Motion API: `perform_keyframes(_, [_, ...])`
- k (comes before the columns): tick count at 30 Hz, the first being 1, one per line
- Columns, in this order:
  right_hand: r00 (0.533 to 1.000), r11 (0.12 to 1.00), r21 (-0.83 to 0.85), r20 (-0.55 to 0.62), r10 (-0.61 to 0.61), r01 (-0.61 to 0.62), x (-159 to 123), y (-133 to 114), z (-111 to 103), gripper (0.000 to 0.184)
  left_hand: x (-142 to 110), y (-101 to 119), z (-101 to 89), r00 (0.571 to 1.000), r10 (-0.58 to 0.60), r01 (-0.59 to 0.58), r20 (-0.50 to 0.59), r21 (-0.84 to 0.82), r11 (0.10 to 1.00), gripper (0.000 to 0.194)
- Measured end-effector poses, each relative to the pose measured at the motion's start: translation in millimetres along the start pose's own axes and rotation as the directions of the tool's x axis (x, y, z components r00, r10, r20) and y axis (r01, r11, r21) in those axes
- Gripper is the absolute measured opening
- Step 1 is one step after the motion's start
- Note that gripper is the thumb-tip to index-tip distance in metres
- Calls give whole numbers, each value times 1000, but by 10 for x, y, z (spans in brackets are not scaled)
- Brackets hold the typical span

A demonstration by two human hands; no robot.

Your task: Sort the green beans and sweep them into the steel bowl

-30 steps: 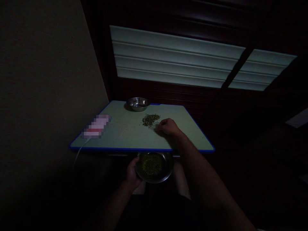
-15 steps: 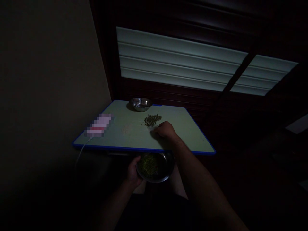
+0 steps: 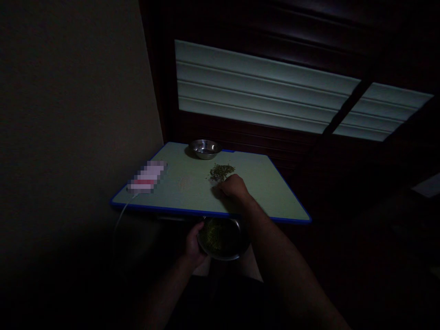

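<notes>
Below the table's near edge my left hand (image 3: 195,243) grips the left rim of a metal bowl (image 3: 237,253). Small greenish grains (image 3: 213,236) lie in that bowl, mostly toward its left side. My right hand (image 3: 234,187) is closed low over the tabletop, at the near side of a loose pile of small green-brown grains (image 3: 222,171). A faint pale, see-through edge shows by its fingertips, too dim to name. My fingers hide most of whatever they hold.
A second metal bowl (image 3: 205,150) stands at the far edge of the pale green, blue-rimmed table (image 3: 268,201). At the left lies a blurred-out phone-like object (image 3: 147,177) with a white cable (image 3: 121,215). A wall rises at left, dark slatted doors behind.
The whole view has shifted, so the table appears farther right. My right hand has moved slightly left along the near side of the pile. My left hand keeps its hold on the bowl.
</notes>
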State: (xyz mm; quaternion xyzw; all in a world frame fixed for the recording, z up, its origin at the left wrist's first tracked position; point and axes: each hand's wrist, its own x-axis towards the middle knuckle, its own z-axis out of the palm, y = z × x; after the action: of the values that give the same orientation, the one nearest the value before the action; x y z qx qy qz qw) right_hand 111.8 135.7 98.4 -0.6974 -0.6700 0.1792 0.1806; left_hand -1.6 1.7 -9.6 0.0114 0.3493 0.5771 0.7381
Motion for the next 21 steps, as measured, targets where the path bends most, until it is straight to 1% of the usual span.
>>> perform_keyframes(3, [1000, 1000, 24, 13, 16, -16, 2, -21, 23, 20, -2, -1, 1, 1000, -6, 6, 1, -2, 1000, 21])
perform_keyframes(6, [999, 998, 53, 41, 19, -21, 6, -34, 43, 18, -6, -5, -2, 1000, 2, -2, 18, -7, 1000, 21])
perform_keyframes(10, [999, 1000, 29, 39, 10, -11, -18, -53, 42, 16, -9, -3, -4, 1000, 1, -1, 17, -16, 1000, 21])
perform_keyframes(14, [998, 999, 39, 62, 26, -28, -72, -76, 18, 20, -9, 2, 3, 1000, -9, 9, 10, -13, 1000, 21])
perform_keyframes(17, [997, 999, 29, 79, 28, -30, -86, -92, 18, 22, -10, -1, 6, 1000, -10, 10, 25, -16, 1000, 23])
perform_keyframes(21, [997, 1000, 4, 71, 16, -16, -64, -132, 53, 22, -3, -13, -11, 999, -6, 8, 48, -31, 999, 21])
